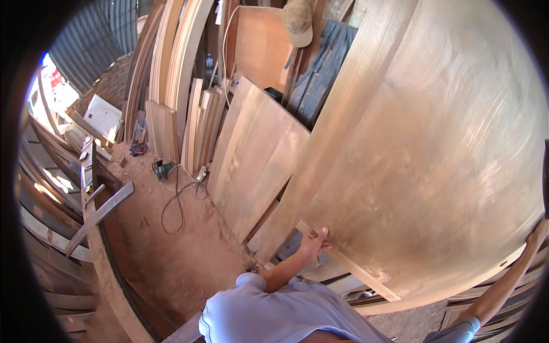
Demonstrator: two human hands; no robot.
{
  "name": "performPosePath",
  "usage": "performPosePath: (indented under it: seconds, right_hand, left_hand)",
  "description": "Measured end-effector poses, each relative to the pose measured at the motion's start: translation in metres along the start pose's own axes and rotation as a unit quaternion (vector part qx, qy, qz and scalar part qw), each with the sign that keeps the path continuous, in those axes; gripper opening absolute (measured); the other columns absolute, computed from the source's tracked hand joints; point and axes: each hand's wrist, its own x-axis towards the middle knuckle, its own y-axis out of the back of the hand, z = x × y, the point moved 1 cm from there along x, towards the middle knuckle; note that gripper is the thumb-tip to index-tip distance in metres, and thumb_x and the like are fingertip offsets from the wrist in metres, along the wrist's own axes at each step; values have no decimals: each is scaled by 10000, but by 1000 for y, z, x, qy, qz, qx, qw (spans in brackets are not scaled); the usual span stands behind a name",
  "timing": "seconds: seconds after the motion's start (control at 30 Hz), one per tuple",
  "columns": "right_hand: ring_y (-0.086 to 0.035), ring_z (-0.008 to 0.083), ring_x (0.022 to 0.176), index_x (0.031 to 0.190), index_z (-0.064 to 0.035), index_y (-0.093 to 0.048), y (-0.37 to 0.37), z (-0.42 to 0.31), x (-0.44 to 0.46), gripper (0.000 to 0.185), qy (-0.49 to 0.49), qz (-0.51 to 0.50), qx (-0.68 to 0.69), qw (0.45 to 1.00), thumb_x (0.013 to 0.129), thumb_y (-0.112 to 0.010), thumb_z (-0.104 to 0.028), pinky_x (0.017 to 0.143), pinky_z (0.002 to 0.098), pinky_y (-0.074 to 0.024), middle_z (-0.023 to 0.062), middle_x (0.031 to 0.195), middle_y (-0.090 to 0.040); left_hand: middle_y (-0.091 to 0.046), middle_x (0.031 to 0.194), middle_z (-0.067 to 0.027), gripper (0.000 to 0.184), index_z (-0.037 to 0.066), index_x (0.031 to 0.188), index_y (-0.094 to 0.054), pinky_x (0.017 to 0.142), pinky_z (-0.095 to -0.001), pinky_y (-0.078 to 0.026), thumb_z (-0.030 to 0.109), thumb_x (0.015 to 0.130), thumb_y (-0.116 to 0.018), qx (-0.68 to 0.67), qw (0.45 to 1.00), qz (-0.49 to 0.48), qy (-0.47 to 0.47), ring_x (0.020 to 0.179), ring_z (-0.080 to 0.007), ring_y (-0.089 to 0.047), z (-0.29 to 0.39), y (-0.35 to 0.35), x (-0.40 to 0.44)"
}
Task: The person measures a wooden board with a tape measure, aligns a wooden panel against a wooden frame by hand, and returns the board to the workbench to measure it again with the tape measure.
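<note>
A power tool [164, 170] and looped cord [178, 197] lie on the dusty floor [189, 263].

The left hand [315, 243] holds a wooden strip [366, 275] beside a large panel [434, 166].

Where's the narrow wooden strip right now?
In the head view, low and right of centre, at the left hand, the strip borders the large wooden panel.

I see a tan fabric cap [298, 22] near draped, worn blue cloth [323, 71], and a green-black corded power tool [164, 170] on the dusty brown floor [189, 257].
</note>
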Motion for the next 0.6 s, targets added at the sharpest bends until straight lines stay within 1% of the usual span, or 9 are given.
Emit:
performPosePath:
  seconds: [0.13,0.23,0.3,0.33,0.37,0.43,0.5,0.57,0.6]
  right_hand:
    - [-530,317,1095,1236,8,-545,-3,8,15,551,6,-3,-26,1000,902,-512,-429,952,451,-412,170,1253,-555]
    - [-529,318,1096,1241,7,-542,3,14,22,553,14,0,-56,998,902,-513,-429,953,455,-410,171,1251,-557]
    - [-529,319,1097,1244,6,-540,3,13,23,554,20,4,-90,996,901,-515,-429,953,458,-409,172,1249,-558]
    - [-523,316,1111,1279,-4,-513,4,12,23,580,28,6,-160,987,898,-518,-441,976,461,-396,177,1254,-556]
    - [-523,316,1111,1279,-4,-513,5,19,27,580,29,7,-163,986,898,-518,-441,976,461,-396,177,1254,-556]
    - [-538,315,1105,1287,22,-490,-1,57,52,633,111,35,-198,973,895,-511,-474,964,417,-406,206,1247,-552]
    - [-553,315,1099,1296,48,-467,2,94,76,688,193,68,-234,951,892,-504,-507,952,374,-416,235,1240,-549]
    - [-576,321,1069,1283,51,-483,-3,87,69,691,258,98,-254,927,892,-500,-519,921,360,-440,242,1209,-568]
    - [-576,321,1069,1283,51,-483,-6,88,69,691,259,100,-253,927,892,-500,-519,921,360,-440,242,1209,-568]
  left_hand:
    - [-573,814,-58,380,91,970,-439,675,-357,-575,335,832,-697,-7,1000,21,3,707,-180,-625,-4,1,1]
    - [-573,830,-70,399,76,973,-428,698,-370,-574,338,833,-695,-13,1000,-21,12,717,-187,-624,-3,4,3]
    - [-573,823,-73,402,69,969,-429,702,-371,-573,338,834,-695,-17,1000,-21,16,715,-186,-622,-6,4,3]
    - [-572,816,-75,405,61,965,-431,706,-372,-573,339,834,-695,-19,999,-16,21,713,-185,-621,-6,4,4]
    - [-572,816,-75,405,61,965,-431,706,-372,-573,339,834,-695,-20,999,-18,24,713,-185,-621,-3,3,3]
    - [-570,800,-74,377,55,895,-447,721,-384,-569,336,839,-691,-28,998,-42,38,704,-176,-612,2,-1,0]
    - [-564,783,-61,353,60,871,-465,727,-388,-564,332,842,-688,-25,998,-32,39,700,-173,-607,-8,6,4]
    - [-557,767,-48,332,65,847,-484,734,-391,-560,329,846,-686,-29,999,-22,33,696,-169,-602,-5,2,6]
    - [-548,755,-33,308,74,821,-488,736,-390,-555,314,853,-679,-25,999,-29,34,695,-157,-596,2,-1,0]
